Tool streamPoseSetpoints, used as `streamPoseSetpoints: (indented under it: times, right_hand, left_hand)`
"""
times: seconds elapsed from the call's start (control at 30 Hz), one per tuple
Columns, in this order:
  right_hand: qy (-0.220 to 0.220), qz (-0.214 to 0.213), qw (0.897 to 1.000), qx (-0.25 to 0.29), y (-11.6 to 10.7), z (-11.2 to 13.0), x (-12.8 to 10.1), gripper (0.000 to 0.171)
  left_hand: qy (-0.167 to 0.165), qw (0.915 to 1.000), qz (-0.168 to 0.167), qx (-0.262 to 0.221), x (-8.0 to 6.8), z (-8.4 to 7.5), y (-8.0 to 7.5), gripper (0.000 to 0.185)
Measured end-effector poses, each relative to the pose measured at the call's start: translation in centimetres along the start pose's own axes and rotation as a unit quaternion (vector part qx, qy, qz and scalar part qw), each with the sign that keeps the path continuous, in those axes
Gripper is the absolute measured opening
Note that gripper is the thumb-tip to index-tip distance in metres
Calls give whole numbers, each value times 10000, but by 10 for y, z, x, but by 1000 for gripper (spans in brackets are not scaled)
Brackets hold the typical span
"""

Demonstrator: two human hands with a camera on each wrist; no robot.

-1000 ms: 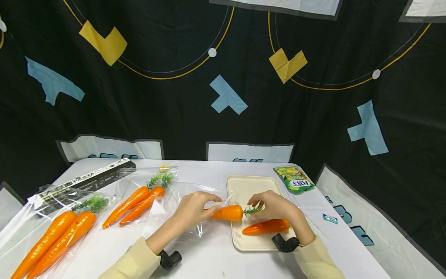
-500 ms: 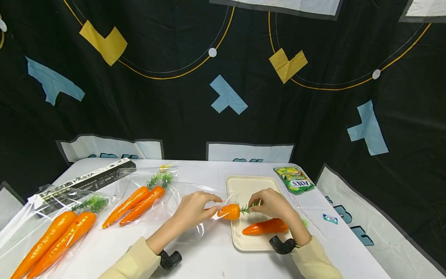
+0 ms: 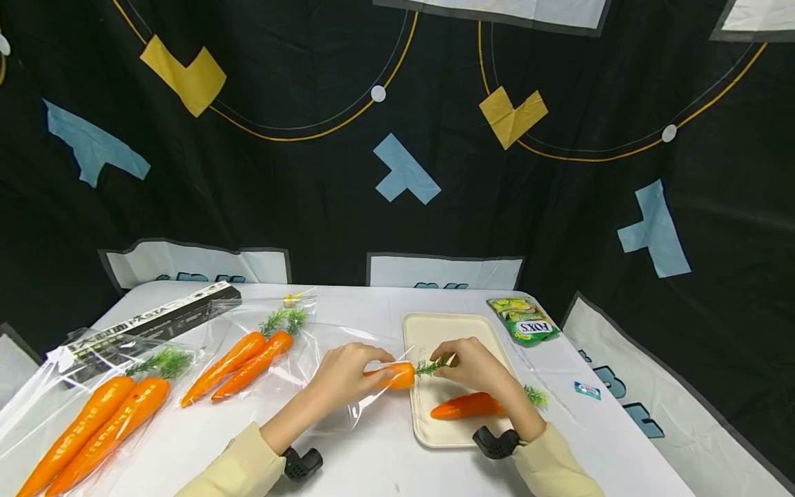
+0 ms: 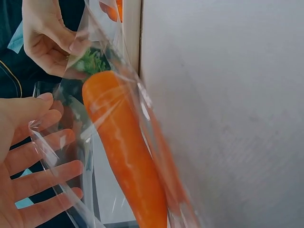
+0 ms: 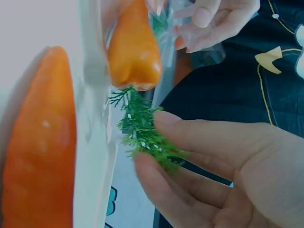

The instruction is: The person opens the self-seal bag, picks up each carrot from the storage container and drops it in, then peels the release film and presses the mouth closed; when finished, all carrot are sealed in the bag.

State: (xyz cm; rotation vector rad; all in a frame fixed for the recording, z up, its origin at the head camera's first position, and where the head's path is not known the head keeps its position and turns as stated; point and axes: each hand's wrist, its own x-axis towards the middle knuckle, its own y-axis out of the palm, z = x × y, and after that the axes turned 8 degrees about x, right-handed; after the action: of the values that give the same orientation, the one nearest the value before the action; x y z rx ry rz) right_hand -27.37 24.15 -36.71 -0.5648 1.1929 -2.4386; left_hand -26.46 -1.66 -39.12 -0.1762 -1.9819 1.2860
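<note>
In the head view my left hand (image 3: 349,373) pinches the mouth of a clear plastic bag (image 3: 324,337) between thumb and fingers. An orange carrot (image 4: 123,147) lies mostly inside that bag, its thick end and green top toward the right. My right hand (image 3: 473,364) holds the carrot by its leafy green top (image 5: 142,128), between thumb and fingertips. Below the right wrist a second carrot (image 3: 462,406) rests on the cream tray (image 3: 428,333); the forearm hides part of it, and its greens (image 3: 535,396) show beyond the arm.
Two bagged pairs of carrots (image 3: 99,421) lie to the left, near a long black box (image 3: 168,310). A green FOX'S packet (image 3: 526,322) sits behind the tray at right. A small blue-and-white packet (image 3: 587,390) lies near the right edge.
My right hand has moved left, taking hold of the greens and sliding the carrot deeper into the bag. The left hand stays nearly in place. More of the tray carrot's greens show.
</note>
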Motion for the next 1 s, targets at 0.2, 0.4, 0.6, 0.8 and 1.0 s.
streamPoseSetpoints:
  times: [0.2, 0.4, 0.6, 0.8, 1.0]
  right_hand:
    - [-147, -132, 9998, 78, 4, 1, 1, 17]
    - [-164, -851, 9960, -226, 10, 1, 3, 17]
    - [-91, -1319, 9909, -263, 14, -2, 5, 15]
    - [-89, -1206, 9923, 282, 19, -5, 7, 12]
    - [2, -1205, 9898, 755, 22, -7, 7, 9]
  left_hand:
    - [-1, 10000, 7, -17, -1, 1, 1, 14]
    - [-53, 10000, 56, -32, -1, 0, 1, 15]
    - [4, 10000, 49, -78, 0, -1, 1, 15]
    - [-46, 9998, 140, -108, -1, -1, 1, 16]
    - [10, 9999, 147, -85, -1, -1, 2, 14]
